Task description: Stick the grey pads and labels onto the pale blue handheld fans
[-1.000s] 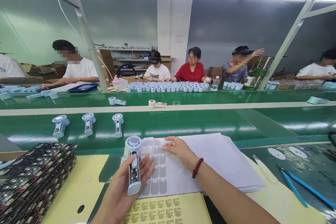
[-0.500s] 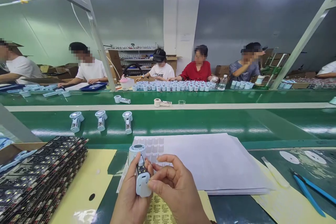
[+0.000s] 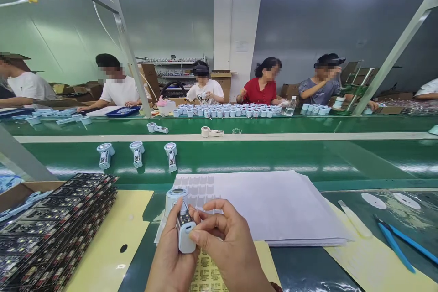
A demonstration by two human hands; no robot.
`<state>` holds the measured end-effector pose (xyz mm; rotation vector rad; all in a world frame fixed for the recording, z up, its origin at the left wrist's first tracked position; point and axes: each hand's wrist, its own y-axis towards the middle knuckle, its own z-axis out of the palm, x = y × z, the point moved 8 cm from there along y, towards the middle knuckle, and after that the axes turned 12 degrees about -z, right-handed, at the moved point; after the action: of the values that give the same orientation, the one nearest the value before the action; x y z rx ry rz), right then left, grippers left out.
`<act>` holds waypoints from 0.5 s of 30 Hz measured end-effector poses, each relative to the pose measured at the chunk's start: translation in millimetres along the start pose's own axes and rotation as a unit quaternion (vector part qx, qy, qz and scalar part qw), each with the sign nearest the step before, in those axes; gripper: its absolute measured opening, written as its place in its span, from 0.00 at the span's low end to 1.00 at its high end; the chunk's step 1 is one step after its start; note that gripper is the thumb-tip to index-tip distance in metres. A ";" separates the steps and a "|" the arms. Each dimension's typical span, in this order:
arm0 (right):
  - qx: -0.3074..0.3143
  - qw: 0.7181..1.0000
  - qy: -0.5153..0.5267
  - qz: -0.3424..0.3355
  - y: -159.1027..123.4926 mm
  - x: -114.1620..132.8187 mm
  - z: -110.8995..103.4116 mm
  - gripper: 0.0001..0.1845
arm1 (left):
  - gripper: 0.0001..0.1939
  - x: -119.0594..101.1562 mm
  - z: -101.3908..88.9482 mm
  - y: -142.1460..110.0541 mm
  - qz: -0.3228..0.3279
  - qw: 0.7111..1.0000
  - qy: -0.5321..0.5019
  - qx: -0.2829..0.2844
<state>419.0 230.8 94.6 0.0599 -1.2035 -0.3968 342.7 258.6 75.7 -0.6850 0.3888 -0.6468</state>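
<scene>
Light-blue device [image 3: 186,240]: lower centre — partly hidden by left hand [image 3: 171,255]
Label sheet [image 3: 207,274]: bottom centre — print illegibly small

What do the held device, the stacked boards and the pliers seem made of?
Device: shell probably plastic, smooth and pale blue, with soft highlights.
Boards: likely circuit-board laminate, dark, flecked with small pale spots.
Pliers: dark tip, presumably metal; blue handles, plastic or rubber, I can't tell which.

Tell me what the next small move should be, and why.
I'd probably have the right hand press its thumb lightly onto the end face of the light-blue device: the left hand grips it with that end toward the camera, and the right thumb is at the face's edge. Whether the right hand pinches anything there is hard to tell.
</scene>
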 end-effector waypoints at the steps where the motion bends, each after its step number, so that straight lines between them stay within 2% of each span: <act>1: -0.001 1.000 -0.004 0.000 0.1 0.5 0.2 0.20 | 0.09 0.0 -0.5 -0.2 0.000 1.000 0.003 -0.003; 7: -0.010 0.998 -0.064 -0.019 -3.5 7.1 -0.4 0.17 | 0.09 0.6 -4.9 1.7 -0.003 1.000 -0.011 0.012; 10: 0.008 0.980 -0.164 -0.109 -9.6 19.6 2.4 0.18 | 0.09 4.1 -7.1 -2.7 0.008 1.000 -0.023 0.006; 12: 0.011 0.962 -0.216 -0.165 -14.8 28.2 4.1 0.27 | 0.09 7.2 -8.1 -9.1 0.019 1.000 -0.023 -0.006; 13: 0.005 0.963 -0.220 -0.158 -16.1 27.8 2.0 0.32 | 0.09 10.4 -8.1 -12.5 0.011 1.000 -0.019 -0.012; 15: 0.002 0.982 -0.171 -0.082 -15.7 18.0 -6.1 0.40 | 0.09 16.3 -9.0 -19.1 -0.011 1.000 -0.007 -0.024</act>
<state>425.7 209.3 104.5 0.0966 -1.5442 -0.5649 342.0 232.4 80.4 -0.7391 0.3856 -0.6556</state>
